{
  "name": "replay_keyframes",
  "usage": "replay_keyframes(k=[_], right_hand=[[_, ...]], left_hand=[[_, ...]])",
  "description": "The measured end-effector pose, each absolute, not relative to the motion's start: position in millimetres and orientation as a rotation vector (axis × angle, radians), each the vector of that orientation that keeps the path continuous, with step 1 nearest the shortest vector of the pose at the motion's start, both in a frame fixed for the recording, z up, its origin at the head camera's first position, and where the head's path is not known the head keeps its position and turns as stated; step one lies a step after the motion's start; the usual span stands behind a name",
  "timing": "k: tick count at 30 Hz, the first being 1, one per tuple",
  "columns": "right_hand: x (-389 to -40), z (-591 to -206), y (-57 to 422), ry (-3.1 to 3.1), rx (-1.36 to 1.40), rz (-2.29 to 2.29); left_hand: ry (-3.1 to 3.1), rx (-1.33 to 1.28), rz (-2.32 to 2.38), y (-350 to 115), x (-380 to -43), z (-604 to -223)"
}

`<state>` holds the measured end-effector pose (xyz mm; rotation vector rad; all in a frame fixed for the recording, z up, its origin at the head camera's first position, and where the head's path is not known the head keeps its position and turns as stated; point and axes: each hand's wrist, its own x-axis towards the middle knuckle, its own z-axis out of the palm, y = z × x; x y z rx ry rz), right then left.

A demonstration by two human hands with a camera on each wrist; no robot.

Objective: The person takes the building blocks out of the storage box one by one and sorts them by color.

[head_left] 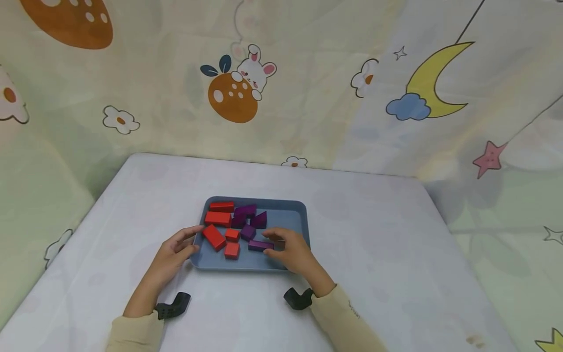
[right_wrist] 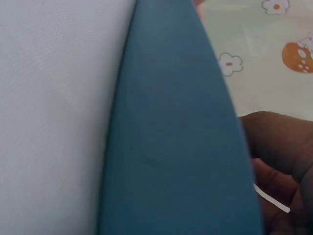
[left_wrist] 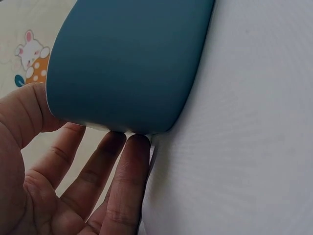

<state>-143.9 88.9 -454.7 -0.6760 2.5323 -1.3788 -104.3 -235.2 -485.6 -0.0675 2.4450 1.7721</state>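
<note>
A blue tray [head_left: 285, 215] on the table holds red and purple blocks. My left hand [head_left: 176, 249] is at the tray's left side; in the left wrist view its fingertips meet the outer wall and the thumb lies at the rim. Over the tray's right part is my right hand [head_left: 295, 250], its thumb at the right end of a purple rectangular block [head_left: 259, 245] and its index finger apart on the far side. A purple cube [head_left: 248, 231] sits just left of that. In the right wrist view the tray wall hides the fingertips.
Red blocks, including a tilted rectangular block [head_left: 214, 238] and a small cube [head_left: 232, 251], fill the tray's left side. A purple triangular block [head_left: 259, 220] lies farther back. The table [head_left: 374, 254] has a white cloth; a patterned curtain [head_left: 176, 73] hangs behind it.
</note>
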Motion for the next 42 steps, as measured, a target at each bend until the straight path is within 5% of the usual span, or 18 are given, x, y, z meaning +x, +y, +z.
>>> replay_keyframes(k=[15,29,42], right_hand=[[-148,-457,84,2.725,-0.719,-1.174],[-176,-423,145,2.836,-0.652,-1.36],[-214,-435,197,2.921,-0.378,-1.3]], left_hand=[[2.452,-0.111,1.753,-234,-103,-486],[2.455,-0.088,1.762,-238,-103,-485],[2.443,-0.071,1.76,-237,-105,-485]])
